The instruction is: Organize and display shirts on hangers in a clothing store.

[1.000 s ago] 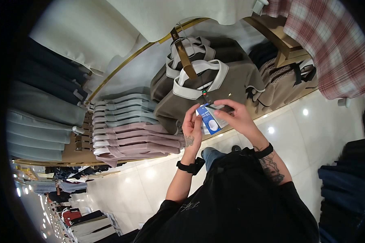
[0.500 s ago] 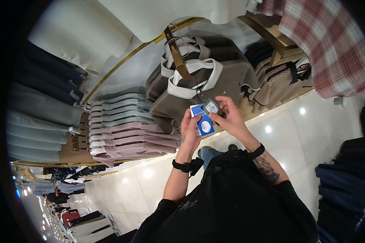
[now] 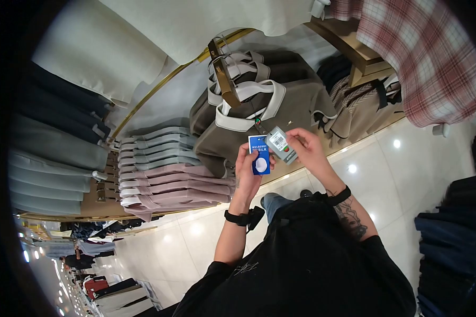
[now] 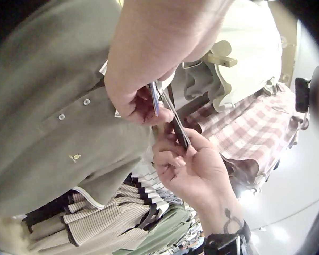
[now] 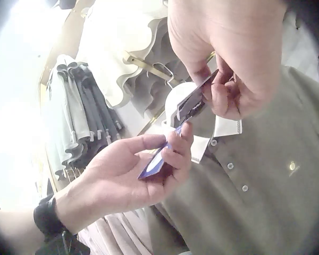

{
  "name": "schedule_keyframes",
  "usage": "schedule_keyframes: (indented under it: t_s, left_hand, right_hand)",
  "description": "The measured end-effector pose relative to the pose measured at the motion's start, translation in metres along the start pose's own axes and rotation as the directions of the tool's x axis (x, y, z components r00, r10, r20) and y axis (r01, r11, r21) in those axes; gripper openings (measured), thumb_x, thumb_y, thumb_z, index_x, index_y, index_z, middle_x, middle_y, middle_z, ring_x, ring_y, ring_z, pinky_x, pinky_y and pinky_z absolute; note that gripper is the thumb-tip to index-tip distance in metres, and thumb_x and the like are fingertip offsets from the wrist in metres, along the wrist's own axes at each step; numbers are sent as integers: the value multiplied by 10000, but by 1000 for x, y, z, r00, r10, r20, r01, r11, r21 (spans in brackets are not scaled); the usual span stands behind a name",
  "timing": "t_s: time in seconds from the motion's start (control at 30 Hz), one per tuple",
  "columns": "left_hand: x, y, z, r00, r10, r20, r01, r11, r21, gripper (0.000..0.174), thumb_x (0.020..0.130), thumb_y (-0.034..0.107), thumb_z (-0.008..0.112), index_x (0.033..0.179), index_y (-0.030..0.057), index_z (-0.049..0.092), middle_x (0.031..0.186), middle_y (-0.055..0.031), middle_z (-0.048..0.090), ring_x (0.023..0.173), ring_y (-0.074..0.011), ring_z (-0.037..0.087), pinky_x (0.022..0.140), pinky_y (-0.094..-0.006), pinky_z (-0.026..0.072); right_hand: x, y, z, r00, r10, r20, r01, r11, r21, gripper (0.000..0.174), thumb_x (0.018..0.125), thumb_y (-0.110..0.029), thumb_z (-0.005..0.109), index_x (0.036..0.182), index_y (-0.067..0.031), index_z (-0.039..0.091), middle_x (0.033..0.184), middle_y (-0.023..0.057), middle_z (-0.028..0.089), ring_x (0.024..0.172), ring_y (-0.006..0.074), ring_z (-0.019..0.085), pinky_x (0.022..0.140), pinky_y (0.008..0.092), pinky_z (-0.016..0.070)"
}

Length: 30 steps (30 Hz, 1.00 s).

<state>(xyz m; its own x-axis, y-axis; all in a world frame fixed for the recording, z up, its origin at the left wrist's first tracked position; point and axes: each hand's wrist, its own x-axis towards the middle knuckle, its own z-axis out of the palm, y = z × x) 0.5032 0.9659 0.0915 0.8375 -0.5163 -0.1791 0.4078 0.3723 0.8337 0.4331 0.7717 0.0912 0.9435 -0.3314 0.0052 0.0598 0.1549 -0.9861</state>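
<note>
A brown-grey shirt (image 3: 301,100) with a white collar (image 3: 274,108) hangs facing the person. Below its collar, the left hand (image 3: 247,171) pinches a blue tag (image 3: 260,159) between thumb and fingers. Beside it the right hand (image 3: 309,149) grips a grey tag (image 3: 283,145) bearing a white label, by its right edge. In the left wrist view the blue tag (image 4: 155,100) and the dark tags (image 4: 181,134) appear nearly edge-on. From the right wrist view, the left hand (image 5: 143,170) holds the blue tag (image 5: 154,163) under the right hand (image 5: 236,79).
Folded-looking rows of pink shirts (image 3: 180,185) and pale blue shirts (image 3: 166,145) hang at the left. A red plaid garment (image 3: 428,58) hangs at the upper right. A gold rail (image 3: 158,92) curves behind the shirts. Dark clothes (image 3: 449,232) lie at the right edge.
The grey tag has been turned so its labelled face shows beside the blue tag. The right hand has shifted its hold to the grey tag's right edge. The left hand still holds the blue tag.
</note>
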Motion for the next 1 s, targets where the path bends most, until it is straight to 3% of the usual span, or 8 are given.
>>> schedule_keyframes:
  t_s: [0.03,0.17,0.37,0.67,0.77,0.87,1.0]
  left_hand:
    - [-1,4,4,1000,-2,6,2,1000,-8,174,1092,156,455,1236,66,495,1064,-200,712,856,-301,732,760,-423,620]
    - [3,5,-1,995,-69,78,79,988,-130,244,1121,221,431,1253,43,533,1107,-170,720,916,-264,729,780,-407,617]
    - [6,-2,-4,993,-21,-113,16,999,-47,295,1132,210,490,1296,16,639,1175,-81,735,1033,-152,711,909,-322,587]
    - [0,-10,-11,994,50,-99,-46,998,41,252,1132,169,541,1289,9,656,1163,-64,744,1033,-120,700,925,-285,561]
    - [0,-12,-14,994,73,-87,-66,995,77,242,1129,163,555,1291,11,650,1156,-64,746,1027,-108,695,919,-281,558]
    - [-2,-11,-12,992,112,-65,-105,989,108,233,1127,162,564,1286,15,648,1153,-53,747,1021,-98,695,917,-280,559]
    - [-3,-8,-9,990,81,-113,-71,994,88,215,1117,145,567,1276,27,652,1163,-45,750,1015,-104,708,914,-283,569]
  right_hand:
    - [2,0,-3,1000,-28,-2,28,1000,-5,232,1094,-218,631,1205,-22,684,914,-6,692,756,30,615,549,189,438]
    - [4,-6,-5,991,78,110,-94,985,145,205,1084,-157,633,1218,-7,672,961,5,706,785,47,640,555,206,476]
    - [-2,21,8,981,37,193,-61,991,119,220,1065,-68,638,1272,3,620,1016,25,705,826,71,663,571,232,527]
    - [-13,15,20,980,59,192,-82,990,117,400,965,-88,781,1253,3,518,863,35,664,718,70,640,507,247,512]
    - [-13,27,24,976,28,216,-52,993,106,391,1005,-84,739,1283,-25,471,968,38,675,768,56,635,519,227,493]
    - [-14,32,35,995,-17,102,2,988,152,375,965,-135,797,1203,8,545,814,42,665,655,69,614,527,263,485]
    - [-5,40,26,985,114,130,-119,992,34,262,997,-223,767,1012,-4,623,695,8,633,594,53,600,507,250,469]
